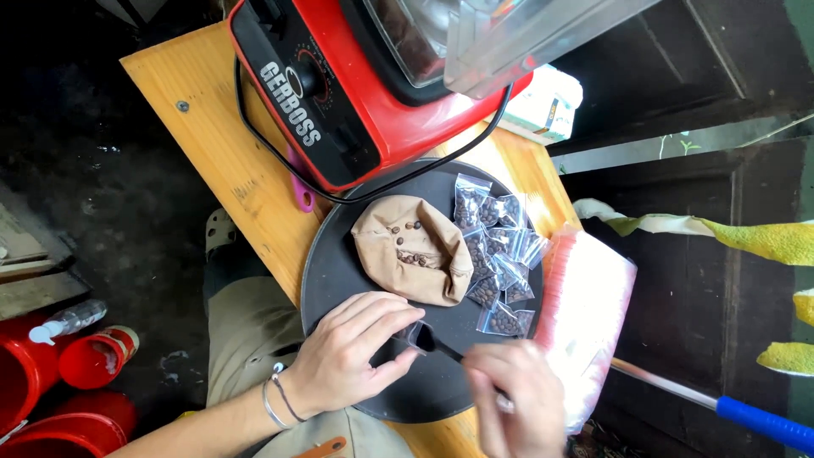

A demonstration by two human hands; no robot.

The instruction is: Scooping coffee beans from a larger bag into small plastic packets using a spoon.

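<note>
— How far along does it look?

— Several filled small bags lie right of centre on the dark round tray; beans remain in the brown paper bag mid-frame, so more is left.

— And the hands?

— Low centre, the left hand has its grip pinched on an open little bag. The right hand is closed round a black scoop whose tip sits at that bag's mouth.

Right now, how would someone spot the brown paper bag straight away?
Find the round dark tray in front of the red blender base. The brown paper bag lies crumpled open on it, beans showing, the only paper thing beside clear little packets.
</note>
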